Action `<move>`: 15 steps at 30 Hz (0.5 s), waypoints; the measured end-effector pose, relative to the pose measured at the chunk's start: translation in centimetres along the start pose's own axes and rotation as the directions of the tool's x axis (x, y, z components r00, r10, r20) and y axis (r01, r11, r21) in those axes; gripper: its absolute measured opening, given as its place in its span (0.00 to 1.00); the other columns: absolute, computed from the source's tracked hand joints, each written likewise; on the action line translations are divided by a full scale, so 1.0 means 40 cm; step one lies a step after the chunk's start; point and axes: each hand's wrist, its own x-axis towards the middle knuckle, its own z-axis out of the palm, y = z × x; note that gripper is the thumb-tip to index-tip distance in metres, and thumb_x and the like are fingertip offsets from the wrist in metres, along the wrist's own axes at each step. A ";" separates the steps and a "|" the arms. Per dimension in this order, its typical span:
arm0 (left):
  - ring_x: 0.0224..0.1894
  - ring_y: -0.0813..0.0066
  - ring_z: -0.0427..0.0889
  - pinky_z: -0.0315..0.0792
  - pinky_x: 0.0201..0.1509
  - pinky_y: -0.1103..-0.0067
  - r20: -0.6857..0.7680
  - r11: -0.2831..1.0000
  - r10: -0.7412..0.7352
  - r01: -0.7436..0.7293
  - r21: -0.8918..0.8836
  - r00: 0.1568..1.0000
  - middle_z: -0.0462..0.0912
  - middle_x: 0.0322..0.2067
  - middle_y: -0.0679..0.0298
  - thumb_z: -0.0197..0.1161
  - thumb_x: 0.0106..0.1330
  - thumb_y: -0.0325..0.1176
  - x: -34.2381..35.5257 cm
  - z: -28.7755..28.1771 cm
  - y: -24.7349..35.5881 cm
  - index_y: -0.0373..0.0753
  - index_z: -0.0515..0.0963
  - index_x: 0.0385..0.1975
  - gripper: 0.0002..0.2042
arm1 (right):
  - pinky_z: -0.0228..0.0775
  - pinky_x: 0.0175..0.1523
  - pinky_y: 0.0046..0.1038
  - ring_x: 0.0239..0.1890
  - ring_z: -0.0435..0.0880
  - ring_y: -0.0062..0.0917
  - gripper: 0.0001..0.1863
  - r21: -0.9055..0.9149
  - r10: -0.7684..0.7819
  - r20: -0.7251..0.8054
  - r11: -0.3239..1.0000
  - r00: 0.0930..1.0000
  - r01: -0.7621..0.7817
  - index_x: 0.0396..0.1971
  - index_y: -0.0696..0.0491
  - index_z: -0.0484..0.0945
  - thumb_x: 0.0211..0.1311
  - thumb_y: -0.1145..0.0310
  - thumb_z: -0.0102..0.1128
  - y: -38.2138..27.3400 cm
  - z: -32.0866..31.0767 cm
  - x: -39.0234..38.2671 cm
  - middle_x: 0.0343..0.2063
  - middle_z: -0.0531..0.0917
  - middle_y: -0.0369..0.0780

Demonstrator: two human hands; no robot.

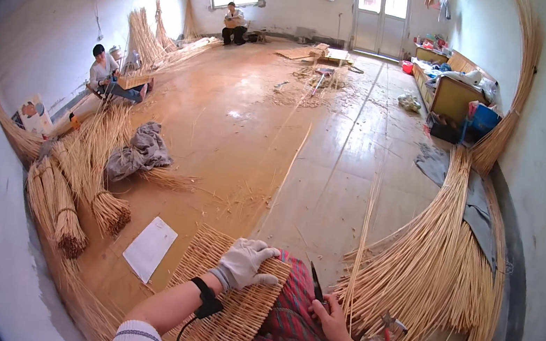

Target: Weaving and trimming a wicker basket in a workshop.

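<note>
A woven wicker panel (pixel 209 267) lies across my lap on the red and grey striped cloth (pixel 287 324). My left hand (pixel 243 263), in a pale glove, grips the panel near its upper right corner, fingers curled over the edge. My right hand (pixel 330 319), bare, holds a dark pointed blade tool (pixel 316 281) upright just right of the panel. A pair of red-handled pliers or cutters (pixel 386 337) is beside my right forearm, partly hidden among the reeds.
Reed bundles lie left (pixel 56 205) and right (pixel 421 263), with a grey cloth (pixel 138 150) and white sheet (pixel 149 249). Two people sit working by the left (pixel 107 75) and back (pixel 235 24) walls. Scraps (pixel 309 95) litter the floor; a cluttered wooden bench (pixel 456 99) lines the right wall.
</note>
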 end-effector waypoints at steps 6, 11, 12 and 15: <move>0.58 0.54 0.78 0.64 0.69 0.60 -0.110 0.999 -0.039 0.040 0.012 0.993 0.80 0.53 0.58 0.63 0.65 0.63 -0.045 0.001 0.023 0.50 0.75 0.64 0.32 | 0.74 0.42 0.24 0.33 0.82 0.18 0.21 -0.185 -0.013 -0.007 0.983 1.000 0.012 0.49 0.57 0.78 0.69 0.56 0.69 0.032 -0.024 0.007 0.33 0.86 0.36; 0.61 0.60 0.77 0.60 0.76 0.58 -0.222 0.997 -0.068 0.059 -0.049 0.973 0.81 0.52 0.60 0.62 0.71 0.54 -0.055 0.035 0.021 0.50 0.77 0.63 0.25 | 0.70 0.38 0.21 0.31 0.79 0.15 0.24 -0.441 -0.261 0.034 0.863 0.965 0.249 0.51 0.56 0.77 0.67 0.54 0.72 0.005 -0.010 0.012 0.29 0.83 0.33; 0.61 0.60 0.78 0.61 0.76 0.58 -0.223 0.995 -0.082 0.069 -0.065 0.971 0.82 0.52 0.60 0.62 0.71 0.53 -0.051 0.036 0.015 0.50 0.78 0.62 0.24 | 0.70 0.38 0.21 0.31 0.79 0.15 0.24 -0.434 -0.266 0.037 0.864 0.963 0.256 0.51 0.56 0.77 0.67 0.54 0.72 0.013 -0.011 0.025 0.29 0.83 0.33; 0.60 0.61 0.78 0.60 0.76 0.59 -0.235 0.992 -0.098 0.075 -0.101 0.967 0.83 0.51 0.61 0.61 0.72 0.50 -0.035 0.040 0.008 0.49 0.79 0.61 0.22 | 0.70 0.35 0.20 0.27 0.78 0.13 0.16 -0.175 -0.010 -0.006 0.985 1.000 0.009 0.43 0.54 0.79 0.68 0.58 0.71 -0.030 -0.003 0.033 0.26 0.83 0.30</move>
